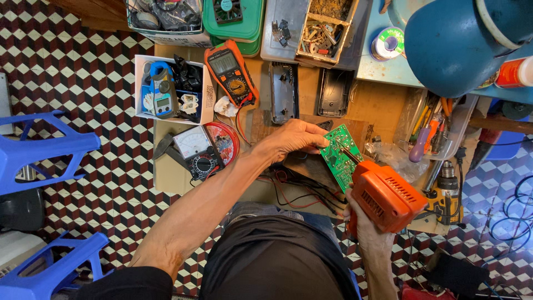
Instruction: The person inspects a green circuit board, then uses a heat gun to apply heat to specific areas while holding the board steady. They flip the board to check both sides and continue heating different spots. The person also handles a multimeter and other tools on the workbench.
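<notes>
Soldering a green board with an orange gun

Standing beside the bench, I saw the left hand (294, 139) clamp its fingers on the upper edge of the board (340, 155), holding it tilted over a wooden block (311, 166) near the bench's front edge. The right hand (366, 230) was closed round the grip of the gun (384, 197), whose thin tip touched, or nearly touched, the board's face. The step in hand appeared to be working one joint. The next move would seem to call for a steady board and a tip kept on a single point, well away from the loose red and black leads (302, 194) just below. A meter (230, 72) lay well apart, behind.
</notes>
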The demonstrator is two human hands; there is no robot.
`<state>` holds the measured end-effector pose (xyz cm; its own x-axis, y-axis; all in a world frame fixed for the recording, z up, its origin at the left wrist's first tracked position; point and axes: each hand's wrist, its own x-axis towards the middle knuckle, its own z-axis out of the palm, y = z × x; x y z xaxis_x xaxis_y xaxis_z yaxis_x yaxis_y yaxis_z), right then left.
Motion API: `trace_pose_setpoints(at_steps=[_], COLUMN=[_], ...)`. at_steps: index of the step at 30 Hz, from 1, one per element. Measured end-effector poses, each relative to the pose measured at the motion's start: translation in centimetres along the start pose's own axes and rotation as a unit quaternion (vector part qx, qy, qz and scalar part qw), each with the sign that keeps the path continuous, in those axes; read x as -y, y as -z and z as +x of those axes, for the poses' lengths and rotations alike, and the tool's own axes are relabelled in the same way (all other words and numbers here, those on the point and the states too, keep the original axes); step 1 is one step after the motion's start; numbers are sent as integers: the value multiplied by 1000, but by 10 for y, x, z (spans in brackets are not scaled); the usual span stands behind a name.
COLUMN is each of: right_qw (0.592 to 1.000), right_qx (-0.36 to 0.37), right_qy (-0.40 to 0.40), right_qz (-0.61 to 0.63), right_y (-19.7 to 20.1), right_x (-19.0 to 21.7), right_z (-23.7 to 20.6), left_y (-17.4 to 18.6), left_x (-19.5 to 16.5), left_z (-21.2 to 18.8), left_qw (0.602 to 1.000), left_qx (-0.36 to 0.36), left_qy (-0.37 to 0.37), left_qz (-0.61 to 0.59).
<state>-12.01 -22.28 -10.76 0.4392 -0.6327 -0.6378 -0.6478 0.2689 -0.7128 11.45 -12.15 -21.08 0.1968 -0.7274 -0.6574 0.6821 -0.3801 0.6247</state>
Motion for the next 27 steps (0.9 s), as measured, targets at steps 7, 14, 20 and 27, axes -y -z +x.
trace_pose_setpoints(at_steps=[7,14,20,27], right_qw=[1000,999,998,995], right_qx=[3,-4,-5,-9], right_qy=[29,18,13,25], right_qz=[-6,-48,-58,-92], right_y=[0,2,2,5], right_x=[-3,-8,-12,-18], right_z=[0,4,6,7], left_y=[1,2,3,3], left_x=[1,0,1,4], left_z=[1,2,3,4], left_qw=[1000,1000,1000,1000], left_qx=[5,8,12,22], left_qy=[1,9,11,-1], left_qz=[-2,-7,-13,-20])
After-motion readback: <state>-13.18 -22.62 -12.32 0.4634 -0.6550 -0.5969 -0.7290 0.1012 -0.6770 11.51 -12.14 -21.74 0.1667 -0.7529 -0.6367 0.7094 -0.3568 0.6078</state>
